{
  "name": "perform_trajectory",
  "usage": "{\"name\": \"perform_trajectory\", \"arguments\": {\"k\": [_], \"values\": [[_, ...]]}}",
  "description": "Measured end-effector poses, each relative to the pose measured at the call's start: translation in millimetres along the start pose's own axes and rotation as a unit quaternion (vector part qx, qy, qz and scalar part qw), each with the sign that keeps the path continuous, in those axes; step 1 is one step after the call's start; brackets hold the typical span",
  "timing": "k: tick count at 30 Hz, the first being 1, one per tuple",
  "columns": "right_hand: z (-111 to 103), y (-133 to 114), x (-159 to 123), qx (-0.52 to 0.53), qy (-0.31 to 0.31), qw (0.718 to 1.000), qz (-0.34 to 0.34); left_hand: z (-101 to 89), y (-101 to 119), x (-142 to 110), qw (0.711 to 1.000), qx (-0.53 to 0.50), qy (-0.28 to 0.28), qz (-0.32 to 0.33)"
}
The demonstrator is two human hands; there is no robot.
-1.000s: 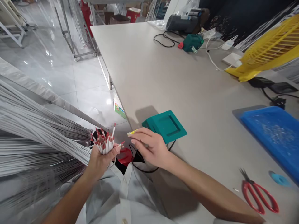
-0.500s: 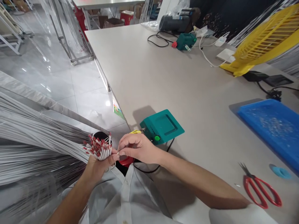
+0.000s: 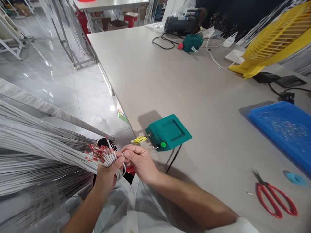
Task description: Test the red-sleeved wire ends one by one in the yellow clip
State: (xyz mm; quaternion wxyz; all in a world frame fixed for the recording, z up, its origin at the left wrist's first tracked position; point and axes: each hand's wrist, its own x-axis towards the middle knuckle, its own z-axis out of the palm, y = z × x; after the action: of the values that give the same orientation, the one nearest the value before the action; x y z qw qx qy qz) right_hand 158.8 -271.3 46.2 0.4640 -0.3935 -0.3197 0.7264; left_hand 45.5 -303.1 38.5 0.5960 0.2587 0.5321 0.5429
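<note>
My left hand is wrapped round a bundle of white wires with red tips. Thumb and index finger of my right hand pinch a small whitish end, probably of one wire, right beside my left thumb. The two hands touch or nearly touch there. One wire bends in a loop below the fingers. Just beyond my right hand, a green box with a green knob sits at the table edge. A yellow clip sticks out from its left side.
Long white wires hang at the left. Red-handled cutters, a light blue ring and a blue tray lie on the table at the right. Farther back are a yellow fan, another green box and a dark motor.
My right hand has dropped and turned slightly, uncovering the yellow clip. A bent loop of white wire now shows under the fingers. Both hands stay close together at the bundle.
</note>
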Motion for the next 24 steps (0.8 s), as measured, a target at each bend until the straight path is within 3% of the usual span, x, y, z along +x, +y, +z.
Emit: {"name": "perform_trajectory", "arguments": {"k": [2, 3, 5, 8, 10, 11, 12, 15, 17, 18, 21, 24], "values": [[-5.7, -2.7, 1.2, -0.125, -0.01, 0.986, -0.11, 0.2, 0.8, -0.9, 0.999, 0.028, 0.026, 0.001], [-9.4, -4.8, 2.1, -0.201, -0.024, 0.964, -0.174, 0.3, 1.8, -1.3, 0.998, 0.046, 0.035, -0.003], [-17.9, -9.6, 4.3, -0.351, -0.063, 0.889, -0.286, 0.2, 3.8, -1.5, 0.996, 0.085, 0.039, -0.011], [-28.6, -15.2, 8.0, -0.511, -0.098, 0.758, -0.393, -1.0, 4.6, -1.1, 0.992, 0.126, 0.023, -0.006], [-30.9, -16.4, 9.8, -0.551, -0.103, 0.706, -0.432, -2.1, 4.0, -1.1, 0.991, 0.134, 0.017, -0.006], [-30.2, -16.2, 10.1, -0.549, -0.105, 0.706, -0.434, -2.4, 3.8, -1.4, 0.991, 0.133, 0.018, -0.011], [-28.3, -15.4, 10.0, -0.534, -0.107, 0.725, -0.422, -2.6, 3.8, -1.8, 0.991, 0.128, 0.022, -0.015], [-19.7, -10.8, 6.3, -0.43, -0.075, 0.847, -0.302, -2.0, 4.3, -2.9, 0.993, 0.112, 0.036, -0.017], [-15.5, -6.9, 2.2, -0.337, -0.054, 0.925, -0.166, -1.5, 5.1, -2.7, 0.995, 0.096, 0.042, -0.009], [-14.8, -5.3, 0.1, -0.295, -0.047, 0.95, -0.094, -1.2, 5.5, -2.3, 0.995, 0.088, 0.044, -0.006], [-17.1, -4.4, -4.2, -0.219, -0.024, 0.974, 0.046, -0.8, 7.0, -0.1, 0.996, 0.07, 0.048, 0.011], [-20.1, -11.8, -3.8, -0.202, 0.008, 0.979, 0.013, -0.7, 7.1, 1.9, 0.997, 0.068, 0.042, 0.02]]}}
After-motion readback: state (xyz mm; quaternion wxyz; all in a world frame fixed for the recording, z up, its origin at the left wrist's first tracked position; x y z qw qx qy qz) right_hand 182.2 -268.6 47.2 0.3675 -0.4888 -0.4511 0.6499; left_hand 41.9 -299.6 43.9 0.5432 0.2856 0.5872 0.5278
